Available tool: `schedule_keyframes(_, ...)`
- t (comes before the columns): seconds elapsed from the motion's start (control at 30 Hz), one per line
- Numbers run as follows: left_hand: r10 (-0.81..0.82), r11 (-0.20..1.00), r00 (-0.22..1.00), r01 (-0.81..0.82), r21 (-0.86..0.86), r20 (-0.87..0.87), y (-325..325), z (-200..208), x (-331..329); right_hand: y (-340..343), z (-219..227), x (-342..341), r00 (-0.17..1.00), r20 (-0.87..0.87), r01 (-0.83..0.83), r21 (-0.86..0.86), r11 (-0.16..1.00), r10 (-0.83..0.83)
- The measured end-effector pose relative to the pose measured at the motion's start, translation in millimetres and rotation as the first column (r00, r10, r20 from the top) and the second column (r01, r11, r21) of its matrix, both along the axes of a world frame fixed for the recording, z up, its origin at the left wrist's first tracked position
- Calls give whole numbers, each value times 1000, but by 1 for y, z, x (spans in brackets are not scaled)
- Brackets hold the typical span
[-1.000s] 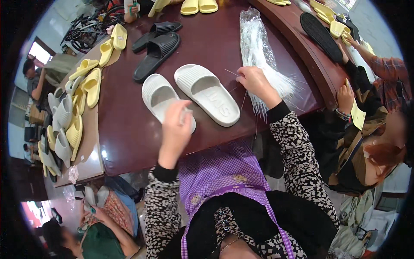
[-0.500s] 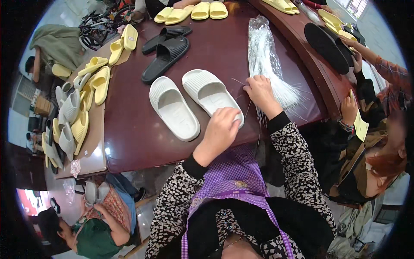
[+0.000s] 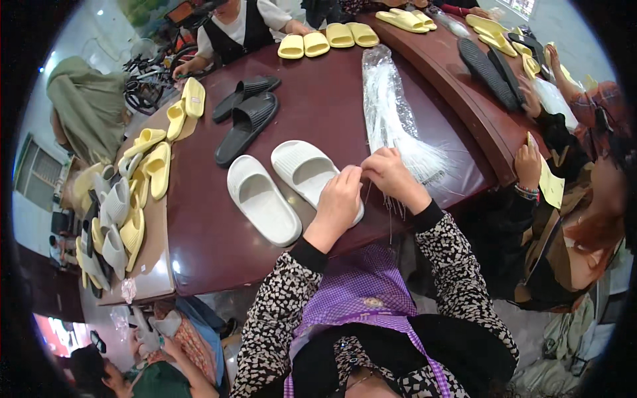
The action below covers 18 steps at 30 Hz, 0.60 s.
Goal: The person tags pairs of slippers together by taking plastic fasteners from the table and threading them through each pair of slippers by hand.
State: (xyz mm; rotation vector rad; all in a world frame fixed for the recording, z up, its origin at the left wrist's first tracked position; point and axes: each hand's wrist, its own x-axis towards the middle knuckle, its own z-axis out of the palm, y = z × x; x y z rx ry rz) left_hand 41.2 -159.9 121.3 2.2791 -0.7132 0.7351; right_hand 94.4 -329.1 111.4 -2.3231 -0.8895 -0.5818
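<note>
The left hand (image 3: 340,201) has its fingers bent and drawn together, and their tips meet those of the right hand (image 3: 396,176), which is bent in the same way. I cannot tell if something thin is pinched between them.

Just beyond the right hand lies one container, a long bag of clear, wrinkled plastic (image 3: 379,73). In it is a bundle of thin white strands (image 3: 424,159), too many to count; their loose ends spread out of the bag beside this hand.

Two light grey slippers with ribbed straps (image 3: 264,202) stand on the glossy dark red table (image 3: 219,259). One is wholly to the left of the left hand; the other is behind this hand, which hides part of its heel end. Farther beyond, to the left, are two black slippers (image 3: 247,129). At the far edge I count four pale yellow slippers (image 3: 316,44), near a co-worker's hand (image 3: 296,28).

Well to the left of both hands, yellow and grey slippers (image 3: 133,232) overlap on a brown board (image 3: 156,249), so their number is not clear. Well to the right, beyond the raised ledge (image 3: 458,99), another co-worker's hand (image 3: 528,166) holds a yellow card (image 3: 551,184).
</note>
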Motion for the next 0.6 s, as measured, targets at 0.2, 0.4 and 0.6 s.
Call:
schedule_keyframes(0.2,119,976,992,-110,188,-33,2,-29,14,-7,0,0,996,-83,-37,-193,981,21)
schedule_keyframes(0.4,206,972,979,-206,117,11,39,-2,-19,-17,-11,8,991,-80,90,-206,974,-108)
schedule_keyframes(0.6,365,931,931,-365,-19,5,97,14,-65,-26,-16,11,980,-108,141,-203,969,-165)
